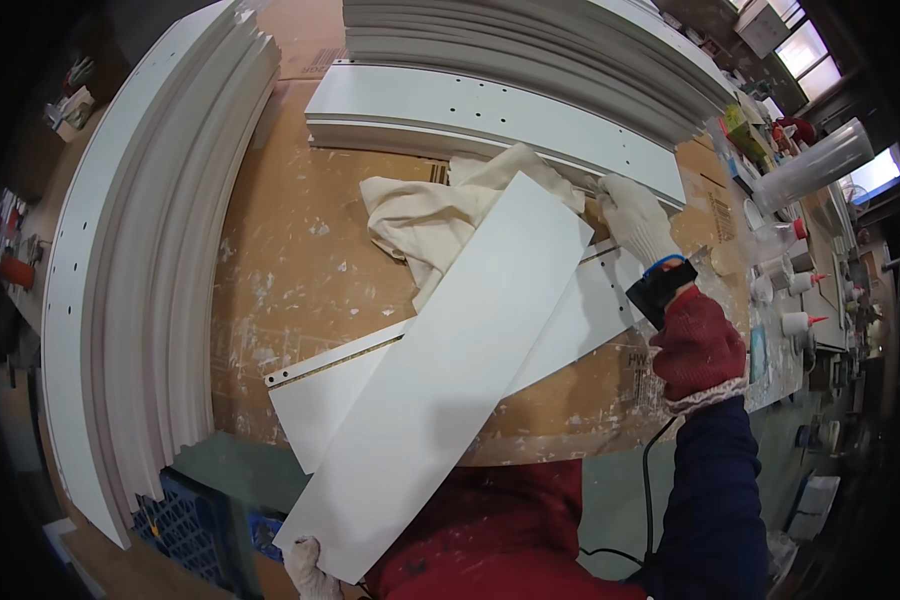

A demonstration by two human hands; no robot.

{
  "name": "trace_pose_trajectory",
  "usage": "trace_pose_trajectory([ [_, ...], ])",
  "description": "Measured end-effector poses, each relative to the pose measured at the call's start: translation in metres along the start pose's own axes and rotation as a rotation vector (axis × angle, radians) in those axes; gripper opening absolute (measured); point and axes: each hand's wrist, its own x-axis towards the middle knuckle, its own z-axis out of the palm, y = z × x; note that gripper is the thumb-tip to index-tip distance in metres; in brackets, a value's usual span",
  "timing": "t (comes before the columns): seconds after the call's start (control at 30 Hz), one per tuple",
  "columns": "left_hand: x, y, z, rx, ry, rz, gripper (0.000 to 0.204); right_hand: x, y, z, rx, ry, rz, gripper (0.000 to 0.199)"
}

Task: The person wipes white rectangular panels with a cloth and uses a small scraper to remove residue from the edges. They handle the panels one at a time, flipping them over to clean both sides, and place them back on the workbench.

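Right now we hold a long white panel tilted across the bench, over a second panel. Left hand grips its near corner, fingers clamped on the edge. Right hand wraps a black corded tool at the far end. Panel looks stiff, light, smooth, likely slippery; we judge that it's best held by the long edges. Cloth lies behind.

Red-and-white knit gloves, navy sleeve, paint-spattered red apron.

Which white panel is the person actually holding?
The long panel lying diagonally on top: the left hand grips its near end. The other panels lie flat or stacked.
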Motion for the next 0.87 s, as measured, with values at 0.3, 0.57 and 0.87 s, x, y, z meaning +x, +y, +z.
trace_pose_trajectory([
  [0.3, -0.003, 0.008, 0.033, -0.247, 0.091, 0.115, 0.064, -0.058, -0.106, -0.002, 0.145, -0.056, -0.256, 0.013],
  [0.57, -0.012, 0.025, 0.049, -0.654, -0.320, -0.052, 0.093, -0.154, -0.247, 0.033, 0.106, -0.130, -0.664, 0.017],
  [0.87, -0.015, 0.018, 0.047, -0.977, -0.687, 0.078, 0.086, -0.323, -0.373, 0.041, 0.367, -0.685, -1.191, 0.064],
])
